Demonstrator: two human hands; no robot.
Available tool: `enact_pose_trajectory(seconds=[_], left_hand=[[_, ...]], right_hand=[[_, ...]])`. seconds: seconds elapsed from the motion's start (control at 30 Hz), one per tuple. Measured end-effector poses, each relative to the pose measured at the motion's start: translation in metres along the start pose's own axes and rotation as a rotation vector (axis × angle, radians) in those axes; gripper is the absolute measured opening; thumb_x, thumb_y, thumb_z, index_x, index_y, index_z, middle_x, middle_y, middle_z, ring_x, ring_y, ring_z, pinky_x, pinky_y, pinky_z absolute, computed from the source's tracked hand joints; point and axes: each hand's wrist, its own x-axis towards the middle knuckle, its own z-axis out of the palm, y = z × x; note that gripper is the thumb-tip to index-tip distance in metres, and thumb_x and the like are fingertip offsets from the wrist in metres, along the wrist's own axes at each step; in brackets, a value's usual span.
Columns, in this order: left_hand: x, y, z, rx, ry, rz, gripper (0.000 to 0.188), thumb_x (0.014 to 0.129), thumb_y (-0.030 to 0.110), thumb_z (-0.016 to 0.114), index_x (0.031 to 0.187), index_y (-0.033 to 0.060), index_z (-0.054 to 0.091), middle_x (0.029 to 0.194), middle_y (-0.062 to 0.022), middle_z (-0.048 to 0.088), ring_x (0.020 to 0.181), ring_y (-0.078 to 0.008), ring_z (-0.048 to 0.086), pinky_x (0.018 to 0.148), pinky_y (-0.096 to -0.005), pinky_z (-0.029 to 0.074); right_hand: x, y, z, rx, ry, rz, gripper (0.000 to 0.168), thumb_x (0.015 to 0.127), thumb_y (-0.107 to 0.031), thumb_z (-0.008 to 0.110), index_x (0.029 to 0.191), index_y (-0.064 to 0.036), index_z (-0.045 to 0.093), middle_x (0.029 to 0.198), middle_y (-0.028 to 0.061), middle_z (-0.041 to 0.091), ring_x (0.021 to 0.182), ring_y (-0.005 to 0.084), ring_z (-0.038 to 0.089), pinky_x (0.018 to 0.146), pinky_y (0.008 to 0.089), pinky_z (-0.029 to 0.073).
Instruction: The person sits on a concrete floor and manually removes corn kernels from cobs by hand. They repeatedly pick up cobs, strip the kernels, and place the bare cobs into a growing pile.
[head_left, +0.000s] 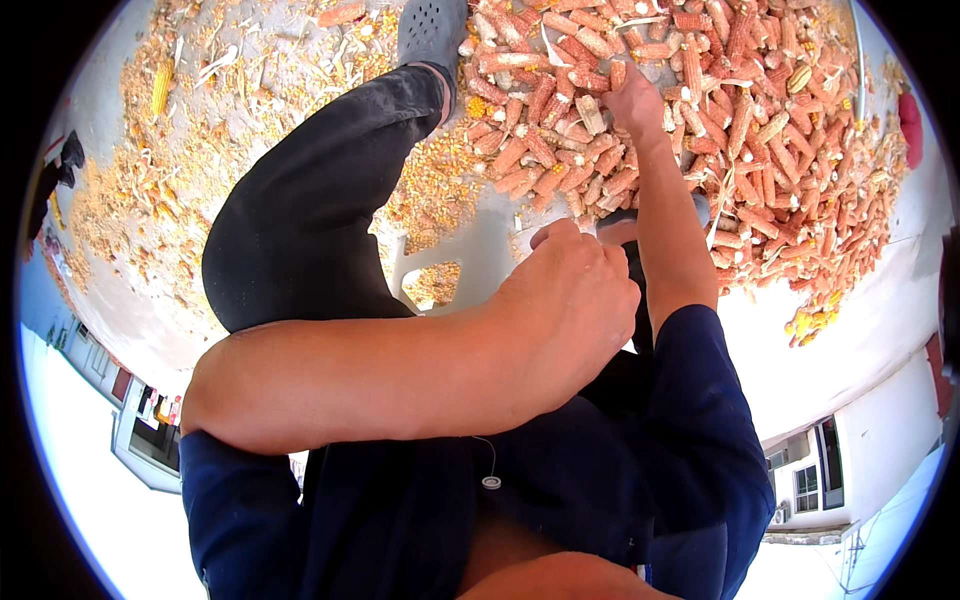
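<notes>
A large heap of stripped corn cobs (540, 142) lies on the ground before me. My right hand (636, 101) reaches down into the heap, its fingers around the end of a reddish corn cob (617, 75). The grip is partly hidden by the hand's back. My left forearm crosses in front of my body, and my left hand (574, 289) is held with curled fingers above the gap between my legs. Its palm faces away, so anything inside it is hidden.
Loose yellow kernels and husk bits (435, 176) cover the ground at left, with an unstripped ear of corn (160, 86) among them. A pale plastic stool (480, 255) shows between my legs. Yellow ears (814, 322) lie by the heap's right edge. My grey clog (431, 34) borders the cobs.
</notes>
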Motion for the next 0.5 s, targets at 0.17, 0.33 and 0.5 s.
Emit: enact_pose_trajectory(seconds=[0.17, 0.33, 0.5], left_hand=[[0.002, -0.005, -0.007, -0.017, -0.052, 0.016, 0.026, 0.078, 0.013, 0.074, 0.100, 0.0020, 0.065, 0.092, -0.0098, 0.064, 0.086, -0.0221, 0.066, 0.076, -0.0343, 0.046], [0.002, -0.006, -0.005, 0.017, -0.017, 0.054, 0.034, 0.073, 0.013, 0.078, 0.102, 0.0006, 0.065, 0.094, -0.0123, 0.067, 0.086, -0.0231, 0.068, 0.075, -0.0346, 0.048], [0.000, -0.007, -0.007, 0.032, 0.057, 0.005, 0.030, 0.074, 0.011, 0.077, 0.100, 0.0003, 0.067, 0.093, -0.0136, 0.069, 0.088, -0.0249, 0.070, 0.073, -0.0361, 0.052]], right_hand=[[-0.013, -0.005, -0.037, 0.730, -0.027, 0.046, 0.069, 0.083, -0.028, 0.075, 0.132, 0.016, 0.053, 0.114, 0.0255, 0.071, 0.108, 0.0364, 0.069, 0.100, 0.0453, 0.053], [-0.018, -0.004, -0.060, 1.946, -0.357, -0.122, 0.045, 0.088, -0.025, 0.067, 0.120, 0.006, 0.060, 0.111, 0.0193, 0.065, 0.102, 0.0292, 0.064, 0.093, 0.0430, 0.053], [-0.040, -0.048, -0.094, 2.243, -0.360, -0.336, 0.042, 0.087, -0.029, 0.067, 0.112, 0.004, 0.061, 0.100, 0.0171, 0.065, 0.098, 0.0317, 0.063, 0.093, 0.0432, 0.053]])
